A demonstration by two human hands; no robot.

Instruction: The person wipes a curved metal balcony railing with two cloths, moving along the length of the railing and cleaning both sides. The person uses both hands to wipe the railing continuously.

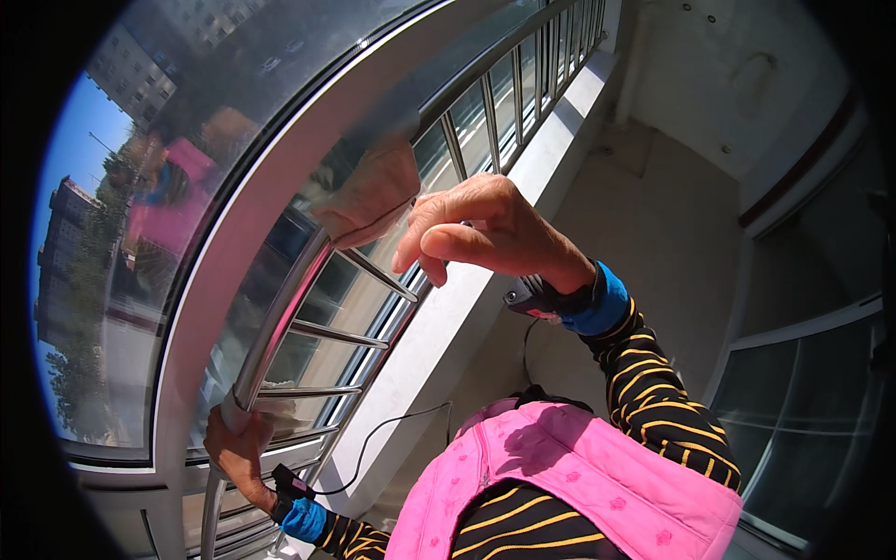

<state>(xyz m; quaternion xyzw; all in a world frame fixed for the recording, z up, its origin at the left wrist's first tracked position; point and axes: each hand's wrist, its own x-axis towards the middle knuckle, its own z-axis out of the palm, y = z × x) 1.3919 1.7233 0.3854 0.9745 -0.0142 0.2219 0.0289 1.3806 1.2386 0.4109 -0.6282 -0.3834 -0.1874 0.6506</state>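
Note:
At the lower left my left hand (pixel 239 452) is wrapped round the curved metal railing (pixel 283 327). A pale patch shows on the rail at that hand; I cannot tell whether it is cloth. My right hand (pixel 478 229) is raised near the middle, its fingers loosely bent and the thumb apart from them. Just left of its knuckles, a pinkish-beige cloth (pixel 371 196) lies over the top rail. Whether the fingers touch this cloth is unclear. Nothing shows between the right thumb and fingers.
A large window (pixel 121 373) with a pale frame (pixel 210 243) curves along the left, buildings and trees beyond it. A white sill (pixel 443 322) runs beside the railing. A black cable (pixel 369 443) hangs between small dark devices on my wrists. Glass doors (pixel 803 401) stand at the right.

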